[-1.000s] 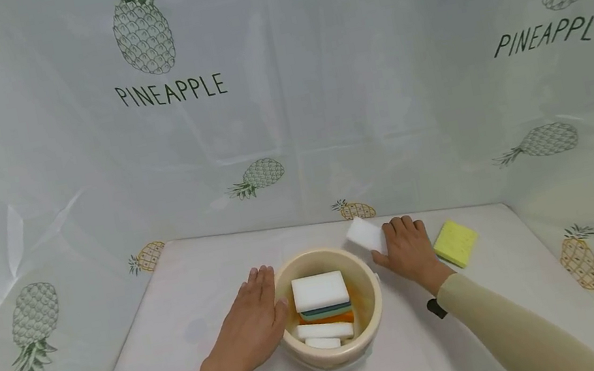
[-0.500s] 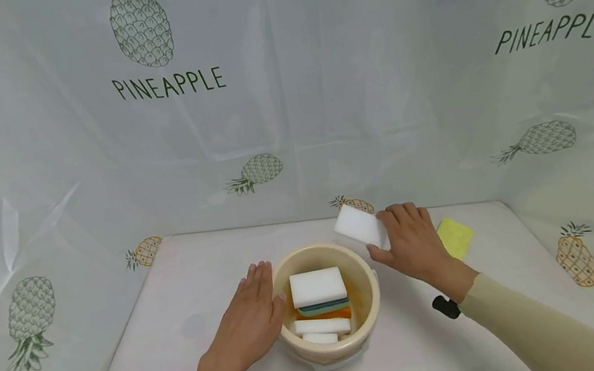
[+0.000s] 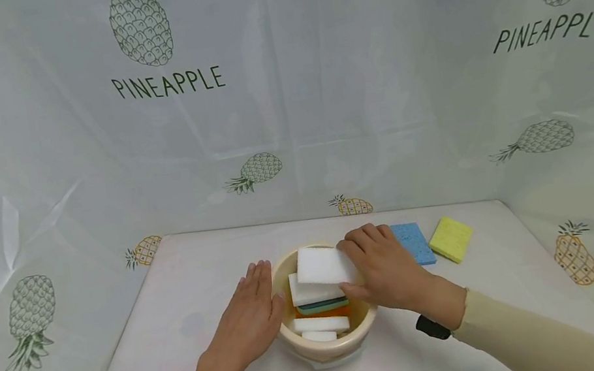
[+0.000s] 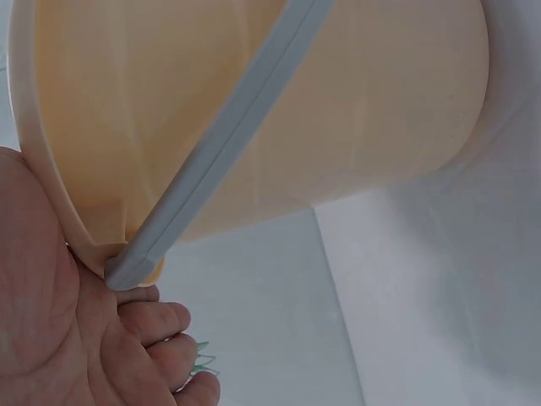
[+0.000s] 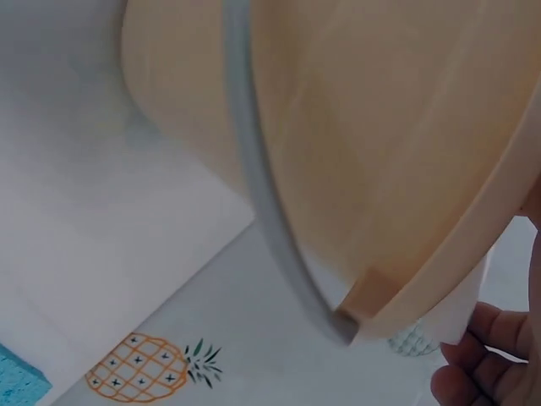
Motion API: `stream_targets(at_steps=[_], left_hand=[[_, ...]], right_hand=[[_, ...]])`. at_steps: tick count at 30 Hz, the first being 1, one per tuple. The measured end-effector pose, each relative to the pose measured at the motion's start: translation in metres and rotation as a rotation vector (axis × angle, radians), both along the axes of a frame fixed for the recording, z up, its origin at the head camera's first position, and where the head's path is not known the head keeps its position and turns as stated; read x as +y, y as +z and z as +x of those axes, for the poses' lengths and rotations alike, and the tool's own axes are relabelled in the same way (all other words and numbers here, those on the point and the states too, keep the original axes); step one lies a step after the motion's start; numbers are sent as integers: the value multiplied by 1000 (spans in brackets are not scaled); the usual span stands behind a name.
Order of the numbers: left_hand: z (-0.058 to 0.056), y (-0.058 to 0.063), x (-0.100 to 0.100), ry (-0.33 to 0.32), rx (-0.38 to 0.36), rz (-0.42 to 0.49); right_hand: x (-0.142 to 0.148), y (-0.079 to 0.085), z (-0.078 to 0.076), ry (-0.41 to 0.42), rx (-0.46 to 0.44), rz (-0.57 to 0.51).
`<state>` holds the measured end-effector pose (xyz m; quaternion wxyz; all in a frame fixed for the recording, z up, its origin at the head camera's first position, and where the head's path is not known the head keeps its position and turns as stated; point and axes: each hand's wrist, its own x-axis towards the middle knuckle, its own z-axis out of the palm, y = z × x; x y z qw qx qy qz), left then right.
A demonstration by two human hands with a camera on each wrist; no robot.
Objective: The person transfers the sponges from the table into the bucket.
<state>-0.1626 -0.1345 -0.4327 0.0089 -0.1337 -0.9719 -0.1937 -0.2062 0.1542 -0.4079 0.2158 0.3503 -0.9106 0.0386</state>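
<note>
A cream bucket (image 3: 329, 351) with a grey handle (image 4: 220, 144) stands on the table. My left hand (image 3: 250, 326) lies against its left rim, fingers straight; the left wrist view has the palm at the rim beside the handle's end. Over the bucket's right side, my right hand (image 3: 390, 272) pinches a white sponge (image 3: 319, 264) between thumb and fingers. That sponge overlaps another white sponge (image 3: 297, 295) inside the bucket. Below it show blue and green edges, an orange piece (image 3: 331, 313), and more white sponges (image 3: 321, 324). In the right wrist view, the bucket wall hides most of the held sponge.
A blue sponge (image 3: 415, 244) and a yellow sponge (image 3: 451, 239) lie on the table right of the bucket, close behind the right hand. A pineapple-print sheet (image 3: 365, 100) rises behind the table's back edge (image 3: 221, 229).
My right hand has lifted the white sponge from beyond the bucket and carried it left and nearer, over the bucket. The blue sponge is now uncovered. My left hand stays at the rim.
</note>
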Motion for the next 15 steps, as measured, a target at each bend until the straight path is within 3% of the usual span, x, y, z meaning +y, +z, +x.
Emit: stream_targets(at_steps=[15], left_hand=[[0,-2,-1,1,7,18]], right_hand=[[-17,2,8,91,-81,130]])
